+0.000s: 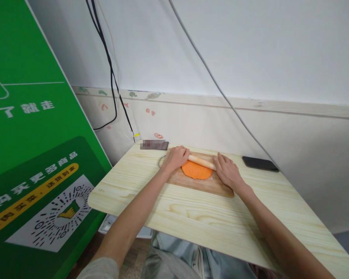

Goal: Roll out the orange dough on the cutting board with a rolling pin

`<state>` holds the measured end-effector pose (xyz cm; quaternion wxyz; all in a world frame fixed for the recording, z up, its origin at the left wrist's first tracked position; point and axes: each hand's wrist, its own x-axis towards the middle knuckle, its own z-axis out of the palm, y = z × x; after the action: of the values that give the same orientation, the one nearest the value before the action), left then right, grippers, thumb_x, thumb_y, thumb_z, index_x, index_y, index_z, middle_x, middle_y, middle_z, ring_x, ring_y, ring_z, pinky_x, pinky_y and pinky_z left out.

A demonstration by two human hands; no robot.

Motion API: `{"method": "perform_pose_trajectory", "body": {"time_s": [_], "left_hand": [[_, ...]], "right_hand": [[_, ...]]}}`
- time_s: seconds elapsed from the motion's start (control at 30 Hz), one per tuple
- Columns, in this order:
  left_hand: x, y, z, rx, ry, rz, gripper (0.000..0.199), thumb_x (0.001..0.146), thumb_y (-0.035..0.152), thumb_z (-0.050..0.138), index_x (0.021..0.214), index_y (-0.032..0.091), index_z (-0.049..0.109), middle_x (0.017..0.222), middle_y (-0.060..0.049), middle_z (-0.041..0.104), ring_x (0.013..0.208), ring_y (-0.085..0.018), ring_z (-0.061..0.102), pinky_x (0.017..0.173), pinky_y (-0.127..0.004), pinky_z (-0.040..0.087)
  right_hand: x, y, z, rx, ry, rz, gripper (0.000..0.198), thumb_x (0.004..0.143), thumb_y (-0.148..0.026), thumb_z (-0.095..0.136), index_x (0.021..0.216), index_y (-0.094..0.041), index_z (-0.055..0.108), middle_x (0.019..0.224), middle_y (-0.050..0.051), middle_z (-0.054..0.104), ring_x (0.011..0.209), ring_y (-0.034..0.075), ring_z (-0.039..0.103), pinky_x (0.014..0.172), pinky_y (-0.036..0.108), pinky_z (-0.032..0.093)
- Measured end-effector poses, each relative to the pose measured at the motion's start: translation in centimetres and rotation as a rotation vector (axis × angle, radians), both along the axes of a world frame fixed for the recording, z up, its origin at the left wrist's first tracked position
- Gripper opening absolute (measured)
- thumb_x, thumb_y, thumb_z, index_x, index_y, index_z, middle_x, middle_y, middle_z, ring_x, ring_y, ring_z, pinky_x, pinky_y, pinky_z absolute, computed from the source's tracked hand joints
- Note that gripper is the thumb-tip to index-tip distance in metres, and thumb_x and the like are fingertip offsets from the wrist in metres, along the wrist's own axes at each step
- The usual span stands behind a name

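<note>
A pale wooden rolling pin (202,162) lies across the far part of a flat, rounded sheet of orange dough (197,171). My left hand (177,157) is closed over the pin's left end. At its right end, my right hand (227,169) bears down with the fingers over the pin. Both ends of the pin are hidden by my hands. Under the dough is a brown wooden cutting board (203,186), with a metal loop handle (161,161) at its left side.
The board rests on a light wood-grain table (180,213) against a white wall. A black phone (260,163) lies at the right; a dark, partly blurred flat object (154,145) is at the back left. Cables (110,69) hang down the wall. A green printed panel (46,155) stands left.
</note>
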<state>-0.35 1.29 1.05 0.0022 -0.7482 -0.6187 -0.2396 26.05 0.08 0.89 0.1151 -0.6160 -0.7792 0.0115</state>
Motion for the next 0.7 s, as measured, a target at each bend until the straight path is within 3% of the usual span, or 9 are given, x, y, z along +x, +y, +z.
{"method": "perform_pose_trajectory", "body": {"time_s": [0.2,0.53,0.7], "left_hand": [[0.1,-0.2,0.4,-0.006,-0.03,-0.003,0.044,0.114,0.031,0.04,0.102,0.019,0.081,0.111,-0.012,0.083,0.105,-0.022,0.075,0.099,-0.031,0.053],[-0.2,0.6,-0.5,-0.003,-0.036,-0.001,0.044,0.115,0.034,0.041,0.1,0.019,0.08,0.111,-0.012,0.082,0.104,-0.022,0.074,0.098,-0.032,0.051],[-0.2,0.4,-0.3,0.0,-0.027,-0.012,0.043,0.115,0.032,0.042,0.099,0.019,0.08,0.11,-0.012,0.082,0.104,-0.021,0.074,0.097,-0.031,0.051]], "right_hand": [[-0.3,-3.0,-1.0,0.126,-0.024,0.022,0.072,0.116,-0.049,0.015,0.171,-0.008,0.037,0.162,0.025,0.058,0.151,0.037,0.053,0.123,0.059,0.044],[0.2,1.7,1.1,-0.064,-0.023,-0.003,0.064,0.116,-0.049,0.017,0.162,-0.025,0.055,0.159,0.017,0.062,0.142,0.037,0.061,0.117,0.059,0.049],[0.4,0.9,0.3,0.007,-0.007,0.023,0.063,0.117,-0.047,0.018,0.162,-0.022,0.055,0.16,0.017,0.062,0.143,0.034,0.06,0.119,0.054,0.048]]}}
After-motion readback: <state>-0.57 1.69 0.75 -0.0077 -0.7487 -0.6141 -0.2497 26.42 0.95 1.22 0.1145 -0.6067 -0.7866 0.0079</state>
